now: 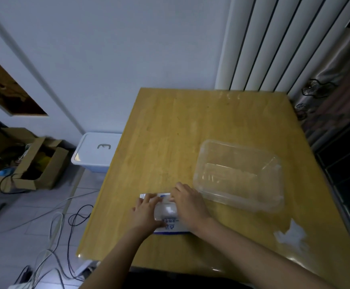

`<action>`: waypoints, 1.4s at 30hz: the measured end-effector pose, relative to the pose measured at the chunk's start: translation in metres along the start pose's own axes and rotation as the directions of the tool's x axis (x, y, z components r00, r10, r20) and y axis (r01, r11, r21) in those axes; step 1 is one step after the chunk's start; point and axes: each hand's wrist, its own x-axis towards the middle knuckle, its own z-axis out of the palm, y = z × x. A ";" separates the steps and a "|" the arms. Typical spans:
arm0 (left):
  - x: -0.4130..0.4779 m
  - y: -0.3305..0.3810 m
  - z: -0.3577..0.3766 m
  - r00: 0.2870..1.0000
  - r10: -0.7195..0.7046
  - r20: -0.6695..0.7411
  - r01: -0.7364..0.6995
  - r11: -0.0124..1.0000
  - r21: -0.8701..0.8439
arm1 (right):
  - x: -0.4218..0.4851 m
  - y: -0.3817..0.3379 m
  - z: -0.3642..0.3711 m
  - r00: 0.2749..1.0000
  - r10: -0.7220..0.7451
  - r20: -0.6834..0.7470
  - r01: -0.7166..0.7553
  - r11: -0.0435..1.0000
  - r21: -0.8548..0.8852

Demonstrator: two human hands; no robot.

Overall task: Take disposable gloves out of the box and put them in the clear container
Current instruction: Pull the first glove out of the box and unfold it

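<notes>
Both forearms came in from the bottom edge, cut off by the frame. On the near part of the wooden surface (170, 132) lay the glove box (171, 227), white with blue print, most of it covered by the two hands. The left hand (146, 211) lay on the box's left side, its grip spread, with fairly straight fingers pressing on the top. The right hand (187, 202) covered the right side with its fingers bent down toward the opening. Its fingertips were hidden, so whether that grip pinched anything I could not tell.

Between the hands a cloudy, translucent wad of gloves (165, 209) bulged from the opening, blurred and without clear edges. To the right, near the surface's edge, lay a crumpled film (290, 234), too blurred to name.

Just beyond the right hand stood the clear container (239, 174), rectangular with rounded corners, the wood showing through it.

Farther off on the floor were loose cables (74, 217), a white lidded bin (99, 151) against the surface's left side, and an open cardboard box (24, 163).
</notes>
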 end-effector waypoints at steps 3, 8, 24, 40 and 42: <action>-0.001 0.001 0.001 1.000 -0.004 -0.001 0.004 1.000 -0.006 | -0.006 0.005 -0.001 0.999 -0.018 0.027 0.017 0.999 0.043; 0.000 0.000 -0.002 1.000 0.019 0.018 -0.019 1.000 -0.013 | -0.002 0.013 -0.005 0.966 0.205 0.158 -0.245 0.920 0.306; 0.008 0.001 -0.002 0.983 0.044 -0.179 -0.101 0.940 -0.324 | -0.004 0.026 0.012 0.855 0.284 0.435 -0.486 0.733 0.476; 0.011 0.007 -0.010 0.980 0.010 -0.197 -0.128 0.793 -0.596 | 0.011 0.022 0.010 0.931 0.263 0.251 -0.342 0.871 0.353; 0.007 0.007 -0.009 0.985 0.036 -0.168 -0.131 0.791 -0.598 | 0.013 0.023 0.009 0.937 0.274 0.215 -0.336 0.872 0.355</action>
